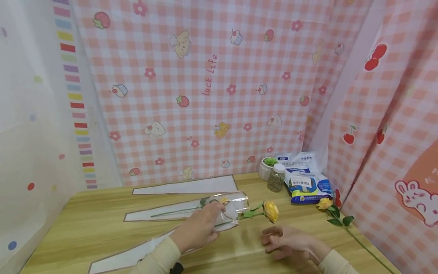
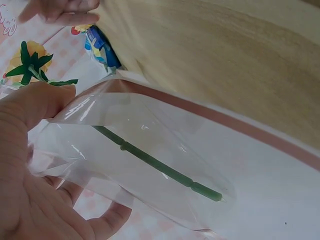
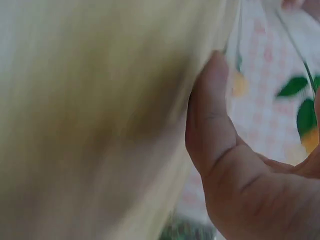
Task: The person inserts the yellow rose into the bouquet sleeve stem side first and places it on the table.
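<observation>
My left hand (image 1: 201, 224) grips a clear sleeve (image 2: 150, 135), thumb on one side and fingers on the other. Inside runs the green stem (image 2: 160, 165) of a yellow rose (image 1: 271, 211), whose bloom sticks out past the sleeve's mouth to the right. Behind this hand, another yellow rose with a green stem (image 1: 176, 211) lies over the middle white sheet (image 1: 137, 217), its bloom partly hidden. My right hand (image 1: 291, 243) hovers near the rose bloom with fingers loosely bent, holding nothing. In the right wrist view its thumb (image 3: 212, 110) stands apart from the fingers.
Two more white, brown-edged sheets lie at the back (image 1: 184, 187) and front (image 1: 126, 254). A third yellow rose (image 1: 324, 204) rests along the right edge. At the back right stand a potted plant (image 1: 265, 171), a jar (image 1: 275, 180) and plastic packets (image 1: 304, 186).
</observation>
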Demonstrator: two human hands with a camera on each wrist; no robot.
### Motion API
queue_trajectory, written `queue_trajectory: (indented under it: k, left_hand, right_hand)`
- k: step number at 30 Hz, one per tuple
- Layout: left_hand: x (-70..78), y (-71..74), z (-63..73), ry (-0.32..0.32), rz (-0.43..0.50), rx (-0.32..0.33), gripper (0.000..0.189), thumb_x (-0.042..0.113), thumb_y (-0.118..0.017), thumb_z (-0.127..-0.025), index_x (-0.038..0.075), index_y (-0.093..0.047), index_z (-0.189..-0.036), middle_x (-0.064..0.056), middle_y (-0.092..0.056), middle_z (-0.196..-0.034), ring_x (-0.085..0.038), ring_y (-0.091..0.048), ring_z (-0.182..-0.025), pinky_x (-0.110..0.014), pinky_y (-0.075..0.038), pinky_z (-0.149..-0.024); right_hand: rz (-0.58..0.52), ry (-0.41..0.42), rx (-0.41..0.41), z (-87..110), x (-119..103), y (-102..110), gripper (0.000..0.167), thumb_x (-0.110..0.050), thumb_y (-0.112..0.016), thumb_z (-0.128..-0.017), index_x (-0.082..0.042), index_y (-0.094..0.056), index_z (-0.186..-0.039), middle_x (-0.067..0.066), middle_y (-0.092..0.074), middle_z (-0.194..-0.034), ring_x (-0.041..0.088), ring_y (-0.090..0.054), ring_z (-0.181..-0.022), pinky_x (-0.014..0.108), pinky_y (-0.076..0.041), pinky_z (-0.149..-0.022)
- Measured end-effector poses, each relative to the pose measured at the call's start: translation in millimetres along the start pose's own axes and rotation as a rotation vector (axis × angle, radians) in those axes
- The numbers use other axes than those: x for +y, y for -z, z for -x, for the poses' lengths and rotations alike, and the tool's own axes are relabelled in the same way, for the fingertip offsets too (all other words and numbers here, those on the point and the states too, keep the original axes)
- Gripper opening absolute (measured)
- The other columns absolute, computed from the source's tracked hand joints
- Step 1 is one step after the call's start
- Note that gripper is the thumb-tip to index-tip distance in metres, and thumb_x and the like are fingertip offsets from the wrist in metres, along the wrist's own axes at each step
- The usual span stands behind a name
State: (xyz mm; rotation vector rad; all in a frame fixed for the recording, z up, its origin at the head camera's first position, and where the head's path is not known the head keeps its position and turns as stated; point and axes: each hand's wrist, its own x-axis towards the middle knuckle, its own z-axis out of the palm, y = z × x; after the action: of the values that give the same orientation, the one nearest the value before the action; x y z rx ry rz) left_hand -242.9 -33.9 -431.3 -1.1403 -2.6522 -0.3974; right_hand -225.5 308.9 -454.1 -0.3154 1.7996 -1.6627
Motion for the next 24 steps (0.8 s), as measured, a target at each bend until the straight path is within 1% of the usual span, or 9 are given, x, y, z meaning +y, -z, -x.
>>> queue_trajectory:
  k: [2,4,6,8,12,15,17,21,24]
  left_hand:
    - [-0.2,-1.2,1.1,-0.003,0.003,-0.006,0.069,0.016,-0.076,-0.085,0.015,-0.037,-0.141,-0.004,-0.048,-0.142,-0.018,-0.052,-0.123,-0.045,-0.053,-0.097]
    - [-0.3,-1.9,2.0,-0.007,-0.006,-0.009,0.069,0.017,-0.076,-0.085,0.014,-0.037,-0.141,-0.005,-0.047,-0.144,-0.019,-0.052,-0.124,-0.045,-0.053,-0.098]
    - [-0.5,-1.9,2.9,-0.005,-0.013,-0.013,0.069,0.017,-0.076,-0.085,0.014,-0.037,-0.142,-0.006,-0.046,-0.145,-0.02,-0.051,-0.125,-0.045,-0.053,-0.098]
    - [-0.5,-1.8,3.6,-0.001,-0.017,-0.02,0.069,0.018,-0.076,-0.085,0.014,-0.037,-0.142,-0.007,-0.045,-0.146,-0.02,-0.052,-0.124,-0.046,-0.052,-0.099]
    - [0.2,-0.5,4.1,0.008,0.003,-0.045,0.068,0.017,-0.075,-0.087,0.015,-0.036,-0.143,-0.007,-0.044,-0.147,-0.022,-0.051,-0.127,-0.054,-0.049,-0.102]
    - [0.8,-0.3,4.2,0.008,0.02,-0.062,0.067,0.017,-0.074,-0.088,0.015,-0.036,-0.143,-0.007,-0.044,-0.147,-0.024,-0.049,-0.131,-0.061,-0.046,-0.102]
    - [0.4,-1.4,4.1,0.0,0.009,-0.068,0.067,0.019,-0.075,-0.088,0.015,-0.037,-0.143,-0.006,-0.045,-0.145,-0.022,-0.05,-0.129,-0.059,-0.048,-0.102]
    - [-1.0,-3.7,5.1,-0.026,-0.011,-0.074,0.068,0.022,-0.078,-0.088,0.014,-0.037,-0.142,-0.003,-0.045,-0.14,-0.017,-0.051,-0.12,-0.047,-0.055,-0.096]
    - [-1.9,-4.6,6.1,-0.036,-0.007,-0.086,0.07,0.023,-0.08,-0.087,0.014,-0.037,-0.142,-0.002,-0.045,-0.138,-0.015,-0.051,-0.116,-0.041,-0.057,-0.09]
  right_hand:
    - [-0.053,0.025,0.013,9.9,-4,12,0.077,-0.031,-0.051,-0.107,0.018,-0.01,-0.15,0.02,-0.055,-0.136,0.029,-0.061,-0.117,0.052,-0.051,-0.101]
    - [-0.071,0.064,0.038,18.3,-12,20,0.075,-0.034,-0.046,-0.108,0.015,-0.009,-0.152,0.019,-0.054,-0.138,0.029,-0.06,-0.119,0.054,-0.049,-0.103]
    - [-0.072,0.098,0.055,24.3,-22,26,0.069,-0.035,-0.041,-0.109,0.01,-0.013,-0.154,0.017,-0.053,-0.137,0.027,-0.06,-0.12,0.054,-0.048,-0.104]
    - [-0.065,0.117,0.062,26.8,-31,28,0.061,-0.032,-0.04,-0.11,0.005,-0.021,-0.155,0.013,-0.052,-0.137,0.025,-0.06,-0.119,0.052,-0.048,-0.103]
    - [-0.047,0.105,0.096,24.8,-41,25,0.052,-0.023,-0.047,-0.109,-0.001,-0.031,-0.155,0.013,-0.053,-0.135,0.025,-0.062,-0.114,0.05,-0.051,-0.099]
    - [-0.025,0.087,0.136,21.0,-43,18,0.054,-0.019,-0.053,-0.107,0.001,-0.033,-0.153,0.015,-0.054,-0.131,0.026,-0.062,-0.112,0.049,-0.053,-0.096]
    - [0.004,0.093,0.158,18.8,-43,13,0.055,-0.018,-0.055,-0.106,0.004,-0.034,-0.151,0.016,-0.055,-0.129,0.027,-0.063,-0.11,0.048,-0.054,-0.094]
    - [0.081,0.126,0.197,15.4,-44,5,0.056,-0.016,-0.06,-0.103,0.009,-0.037,-0.147,0.016,-0.057,-0.13,0.027,-0.064,-0.107,0.047,-0.056,-0.09]
    - [0.148,0.145,0.228,14.1,-47,-1,0.059,-0.014,-0.064,-0.1,0.011,-0.037,-0.146,0.023,-0.053,-0.136,0.027,-0.064,-0.108,0.049,-0.057,-0.09]
